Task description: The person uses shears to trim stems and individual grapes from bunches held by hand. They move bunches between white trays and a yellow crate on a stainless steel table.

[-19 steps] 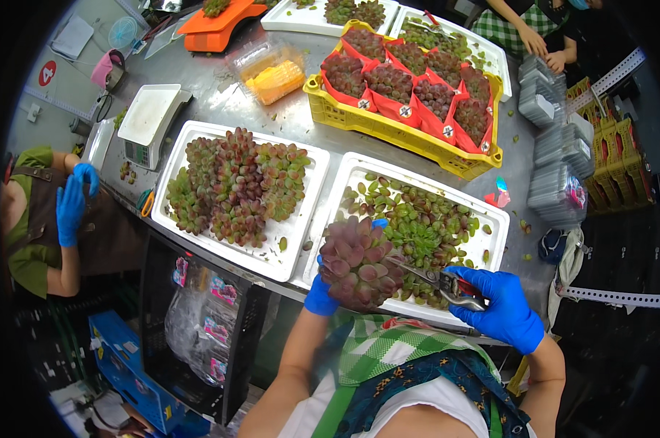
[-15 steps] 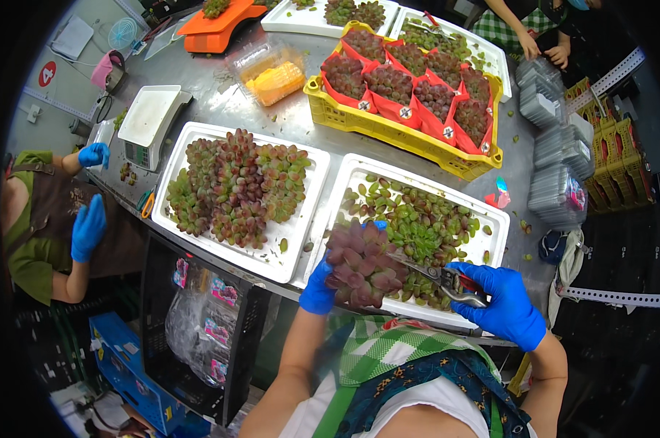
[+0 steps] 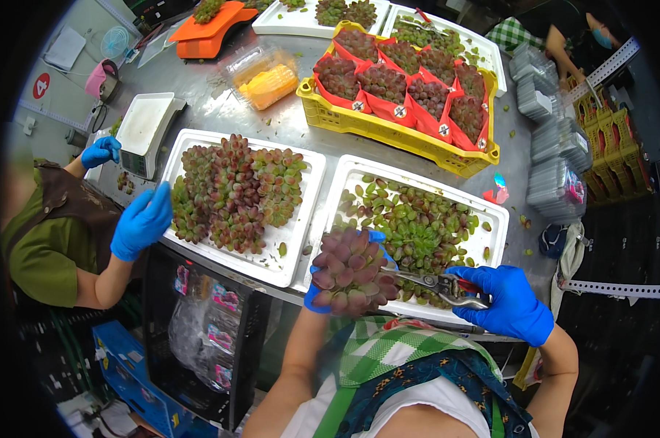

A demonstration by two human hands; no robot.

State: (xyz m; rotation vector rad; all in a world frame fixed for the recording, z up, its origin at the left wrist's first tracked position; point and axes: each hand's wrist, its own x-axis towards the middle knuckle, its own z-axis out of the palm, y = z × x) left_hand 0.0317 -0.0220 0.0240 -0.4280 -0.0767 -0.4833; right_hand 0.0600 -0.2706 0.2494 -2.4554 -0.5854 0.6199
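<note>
My left hand (image 3: pixel 317 299), in a blue glove, cups a dark purple-red bunch of grapes (image 3: pixel 354 271) from beneath and behind; the fruit hides most of its fingers. Metal pruning shears (image 3: pixel 452 289) are gripped in my right hand (image 3: pixel 511 303), also blue-gloved, their blades pointing left at the bunch's right side. Whether the tips touch a stem cannot be made out. Beneath both hands lies a white tray (image 3: pixel 498 244) with loose green and reddish grapes and a green cluster. Another white tray (image 3: pixel 292 264), just left, holds several fuller bunches.
At left a co-worker's gloved hand (image 3: pixel 141 225) is beside the left tray, near a white scale (image 3: pixel 149 131). Beyond stand a yellow crate (image 3: pixel 395 139) of red-wrapped bunches and an orange scale (image 3: pixel 209 33). Clear plastic boxes (image 3: pixel 556 193) are stacked at right.
My left hand and the bunch have shifted slightly left and down in view. The shears still point at the bunch. The co-worker's hand has come right to the left tray's edge.
</note>
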